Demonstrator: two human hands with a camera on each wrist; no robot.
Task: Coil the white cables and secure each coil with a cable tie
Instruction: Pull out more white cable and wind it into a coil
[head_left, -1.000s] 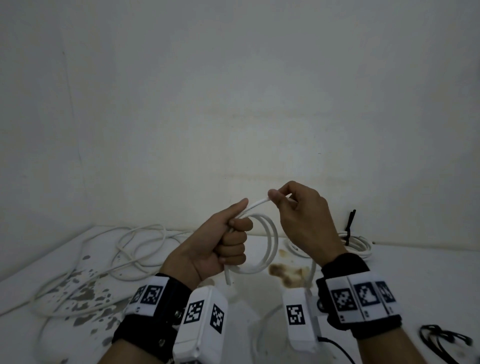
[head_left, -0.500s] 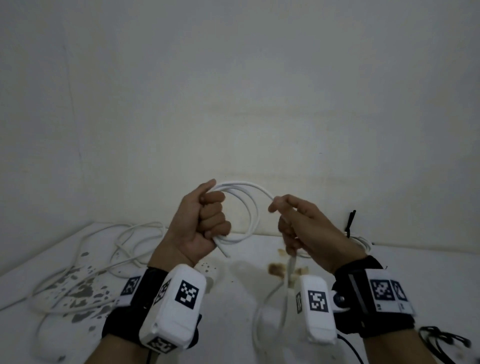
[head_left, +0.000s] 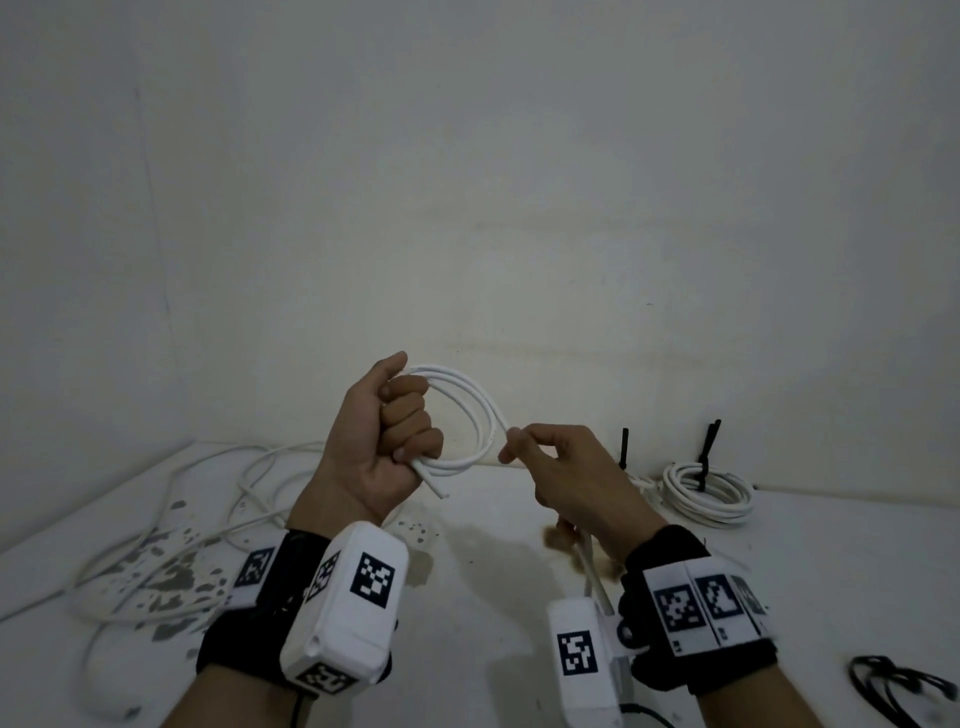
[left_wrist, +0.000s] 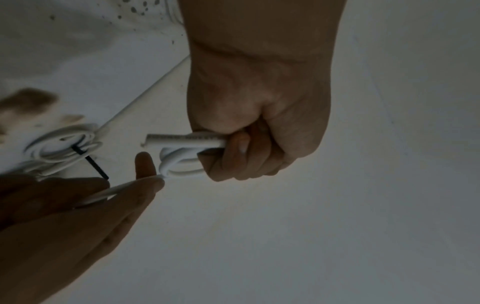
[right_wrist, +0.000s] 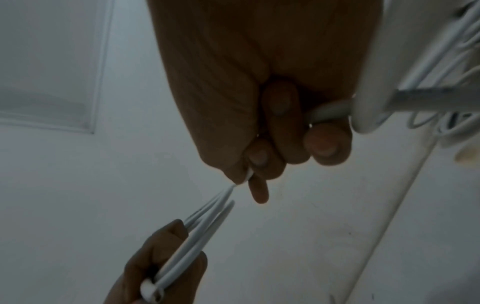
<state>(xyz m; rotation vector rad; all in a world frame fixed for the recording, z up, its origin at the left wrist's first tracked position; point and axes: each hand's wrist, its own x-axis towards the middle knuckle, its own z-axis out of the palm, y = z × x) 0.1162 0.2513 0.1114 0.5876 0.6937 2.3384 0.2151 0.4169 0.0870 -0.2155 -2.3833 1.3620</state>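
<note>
My left hand (head_left: 395, 436) is held up above the table in a fist that grips a small coil of white cable (head_left: 470, 410), its cut end (head_left: 439, 491) poking out below the fist. My right hand (head_left: 550, 462) pinches the same cable where it leaves the coil; the strand runs through the palm and hangs down past the wrist (head_left: 592, 571). The left wrist view shows the fist (left_wrist: 246, 148) round the looped cable (left_wrist: 182, 160). In the right wrist view the fingers (right_wrist: 275, 131) curl round the cable (right_wrist: 330, 111).
A finished white coil (head_left: 709, 491) bound with a black tie (head_left: 707, 452) lies at the back right, another black tie (head_left: 623, 447) standing beside it. Loose white cable (head_left: 208, 499) sprawls over the stained table's left side. Black ties (head_left: 904, 686) lie at the right front.
My left fist turned and rose with the coil, which gained another loop. My right hand dropped from above the coil to its right side, sliding along the cable.
</note>
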